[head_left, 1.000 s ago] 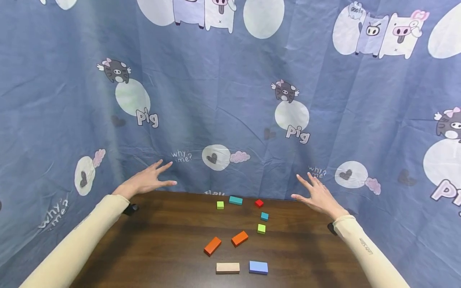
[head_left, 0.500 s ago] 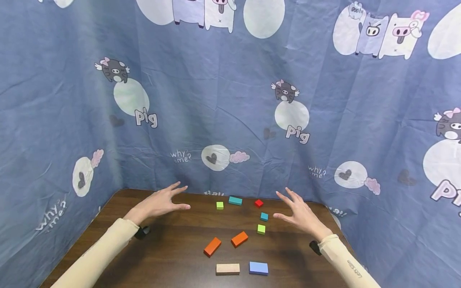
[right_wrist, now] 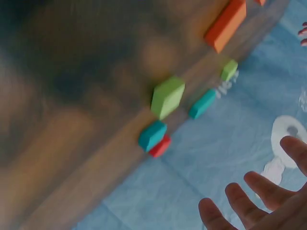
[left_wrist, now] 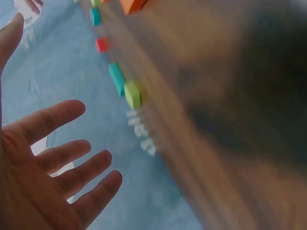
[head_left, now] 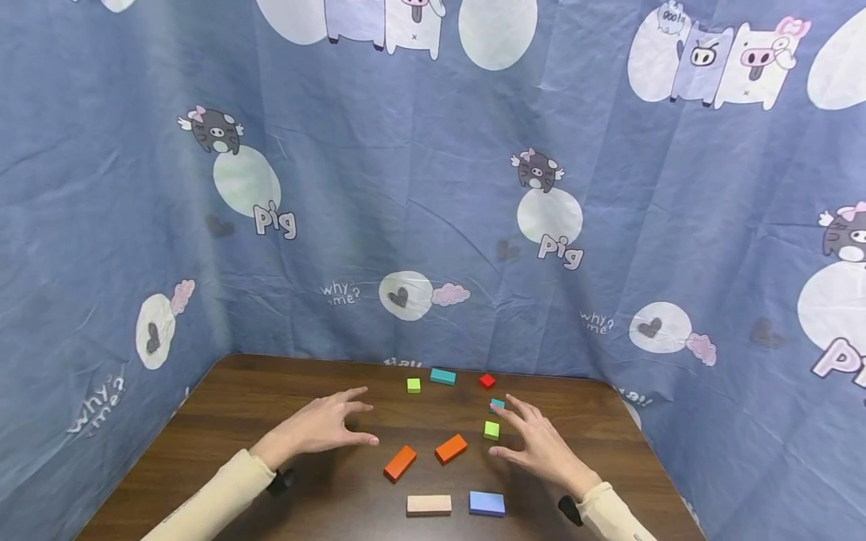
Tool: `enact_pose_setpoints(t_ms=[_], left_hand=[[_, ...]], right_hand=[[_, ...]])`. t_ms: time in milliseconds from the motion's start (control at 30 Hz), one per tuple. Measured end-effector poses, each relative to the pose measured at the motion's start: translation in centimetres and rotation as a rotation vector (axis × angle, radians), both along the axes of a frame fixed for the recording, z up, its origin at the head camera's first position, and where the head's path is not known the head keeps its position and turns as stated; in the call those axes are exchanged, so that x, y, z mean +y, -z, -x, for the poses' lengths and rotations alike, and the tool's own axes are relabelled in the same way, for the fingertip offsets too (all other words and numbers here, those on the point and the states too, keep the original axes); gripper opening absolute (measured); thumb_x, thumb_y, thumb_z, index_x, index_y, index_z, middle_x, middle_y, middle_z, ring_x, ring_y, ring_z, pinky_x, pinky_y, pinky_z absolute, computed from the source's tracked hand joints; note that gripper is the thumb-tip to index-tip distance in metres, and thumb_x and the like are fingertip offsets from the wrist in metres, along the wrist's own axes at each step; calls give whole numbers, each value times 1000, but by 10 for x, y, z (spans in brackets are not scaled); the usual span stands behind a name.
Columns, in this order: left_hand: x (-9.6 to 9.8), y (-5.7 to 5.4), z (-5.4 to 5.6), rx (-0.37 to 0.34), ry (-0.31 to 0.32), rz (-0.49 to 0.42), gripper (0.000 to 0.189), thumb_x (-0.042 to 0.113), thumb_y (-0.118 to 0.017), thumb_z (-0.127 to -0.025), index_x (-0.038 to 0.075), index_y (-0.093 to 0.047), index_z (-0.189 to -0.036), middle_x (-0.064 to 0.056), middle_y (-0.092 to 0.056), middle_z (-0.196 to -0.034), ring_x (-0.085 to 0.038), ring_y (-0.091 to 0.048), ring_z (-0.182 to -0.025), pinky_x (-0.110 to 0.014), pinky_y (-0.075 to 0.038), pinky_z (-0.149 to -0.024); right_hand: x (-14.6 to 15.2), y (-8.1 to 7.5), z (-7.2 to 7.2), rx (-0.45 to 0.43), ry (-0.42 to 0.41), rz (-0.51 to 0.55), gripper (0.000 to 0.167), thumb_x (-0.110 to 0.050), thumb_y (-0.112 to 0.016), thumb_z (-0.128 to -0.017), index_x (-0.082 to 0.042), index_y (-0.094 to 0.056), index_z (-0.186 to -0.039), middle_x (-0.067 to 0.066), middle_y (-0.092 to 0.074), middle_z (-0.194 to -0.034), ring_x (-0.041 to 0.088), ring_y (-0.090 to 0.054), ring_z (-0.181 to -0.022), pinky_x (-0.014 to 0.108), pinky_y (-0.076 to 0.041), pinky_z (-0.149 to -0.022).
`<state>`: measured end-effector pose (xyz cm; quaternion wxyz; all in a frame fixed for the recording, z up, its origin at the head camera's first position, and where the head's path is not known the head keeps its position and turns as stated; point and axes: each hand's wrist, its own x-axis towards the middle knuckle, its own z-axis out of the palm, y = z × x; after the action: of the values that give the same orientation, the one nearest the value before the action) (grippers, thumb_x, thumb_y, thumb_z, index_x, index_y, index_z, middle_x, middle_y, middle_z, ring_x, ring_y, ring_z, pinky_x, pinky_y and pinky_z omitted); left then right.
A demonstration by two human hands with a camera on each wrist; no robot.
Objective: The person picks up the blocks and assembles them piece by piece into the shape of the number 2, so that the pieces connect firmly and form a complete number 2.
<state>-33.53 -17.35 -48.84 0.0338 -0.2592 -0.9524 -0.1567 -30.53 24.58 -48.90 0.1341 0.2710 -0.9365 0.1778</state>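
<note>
My left hand (head_left: 321, 425) hovers over the table with its fingers spread and nothing in it. Nearest to its thumb lies an orange block (head_left: 400, 463); a second orange block (head_left: 450, 448) sits just right of that. Over the right side my right hand (head_left: 543, 445) also hangs with spread fingers, holding nothing. Its index finger overlaps a small teal block (head_left: 497, 406) in the head view, and a light green cube (head_left: 491, 430) lies left of its fingers. The right wrist view shows that green cube (right_wrist: 168, 97) and teal block (right_wrist: 152, 135) apart from the fingers.
Along the back of the brown wooden table (head_left: 271, 376) lie another green cube (head_left: 413, 385), a longer teal block (head_left: 443, 376) and a red block (head_left: 487, 382). A beige block (head_left: 428, 505) and a blue block (head_left: 486, 503) lie at the front. A blue printed curtain (head_left: 406, 188) hangs behind.
Both hands have come down and inward, from in front of the curtain to over the table near the blocks. The blocks have stayed in place.
</note>
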Motion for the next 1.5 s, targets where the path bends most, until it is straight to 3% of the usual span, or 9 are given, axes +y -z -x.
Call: enact_pose_setpoints(t_ms=[300,500,667,867,1000,1167,1367,1500], left_hand=[[20,23,-28,6,79,-30,72,75,-59,-75,19,-67,-120,-8,-53,-137,-31,-59,-115,-49,-49,-89],[41,29,-46,5,145,-69,70,72,-59,-78,15,-67,-118,-8,-56,-131,-27,-60,-112,-46,-50,-87],[59,32,-56,52,210,-95,68,70,-58,-80,13,-67,-115,-5,-58,-122,-18,-60,-103,-37,-52,-81],[74,45,-63,87,309,-104,55,60,-63,-83,14,-67,-113,3,-59,-107,-4,-54,-87,-24,-48,-70],[78,52,-65,95,306,-89,50,56,-67,-83,15,-68,-112,6,-61,-105,-4,-57,-90,-26,-49,-73],[83,56,-68,35,271,-71,43,50,-71,-81,17,-69,-109,6,-63,-104,-6,-59,-93,-29,-51,-77],[90,59,-69,-45,242,-92,31,42,-74,-81,18,-71,-100,11,-61,-89,2,-48,-76,-21,-44,-65],[94,61,-68,-31,251,-96,24,37,-75,-82,17,-71,-95,11,-58,-84,3,-43,-72,-19,-40,-62]], right_hand=[[-18,28,-23,16,-46,-19,65,-53,-70,-80,-26,-52,-137,6,-55,-132,27,-54,-115,53,-46,-87],[-32,38,-35,-2,-92,-71,56,-54,-69,-82,-25,-59,-129,-5,-59,-119,17,-54,-104,44,-48,-79],[-44,44,-43,5,-151,-80,52,-55,-67,-82,-23,-64,-124,-8,-59,-111,12,-53,-99,37,-47,-76],[-55,50,-46,-50,-199,-77,50,-57,-65,-83,-24,-65,-120,-10,-59,-107,9,-49,-98,30,-43,-75],[-58,52,-46,-96,-204,-81,46,-55,-67,-82,-24,-67,-116,-10,-60,-105,7,-47,-95,26,-39,-73],[-59,53,-45,-120,-212,-84,40,-53,-69,-81,-25,-69,-111,-9,-62,-100,4,-45,-90,22,-34,-70],[-62,53,-43,-105,-218,-94,36,-51,-70,-81,-26,-71,-107,-12,-62,-94,2,-42,-84,22,-30,-70],[-65,53,-43,-118,-216,-108,33,-49,-72,-81,-27,-71,-105,-13,-62,-92,1,-41,-83,23,-30,-71]])
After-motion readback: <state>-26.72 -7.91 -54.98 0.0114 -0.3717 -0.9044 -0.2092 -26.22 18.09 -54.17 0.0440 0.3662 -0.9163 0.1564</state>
